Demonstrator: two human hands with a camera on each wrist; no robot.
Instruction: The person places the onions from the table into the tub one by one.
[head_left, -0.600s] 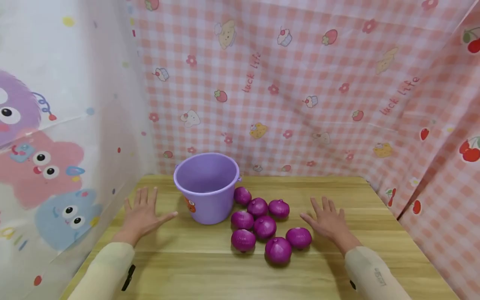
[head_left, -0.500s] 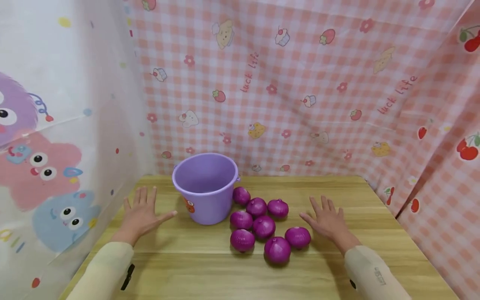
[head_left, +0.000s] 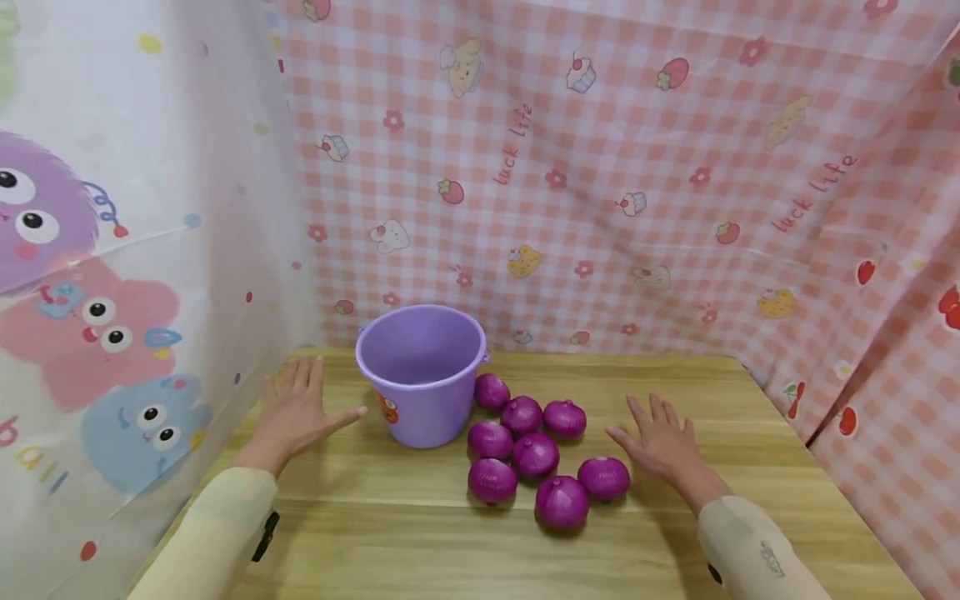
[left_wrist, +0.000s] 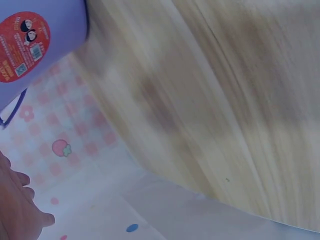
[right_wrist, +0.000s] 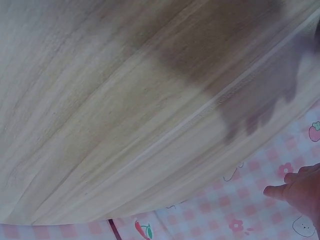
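My left hand [head_left: 297, 414], fingers straight and thumb spread, is held left of a purple bucket [head_left: 423, 408] and holds nothing. In the left wrist view part of that hand [left_wrist: 19, 205] shows at the lower left, below the bucket [left_wrist: 60, 50] with its round red sticker. Several purple-red onions [head_left: 536, 456] lie in a cluster right of the bucket. My right hand [head_left: 663, 446], also with straight fingers, is to the right of the nearest onion [head_left: 603, 478], apart from it. Only part of the right hand [right_wrist: 300, 192] enters the right wrist view. The bucket's floor is hidden.
The things stand on a wood-grain table [head_left: 375, 533]. Behind it hangs a pink checked curtain [head_left: 570, 217], which also runs down the right side. A white curtain [head_left: 217, 208] with cartoon figures borders the left.
My left hand has risen slightly toward the table's far edge. The whole head view has shifted a little to the right; bucket, onions and right hand keep their places on the table.
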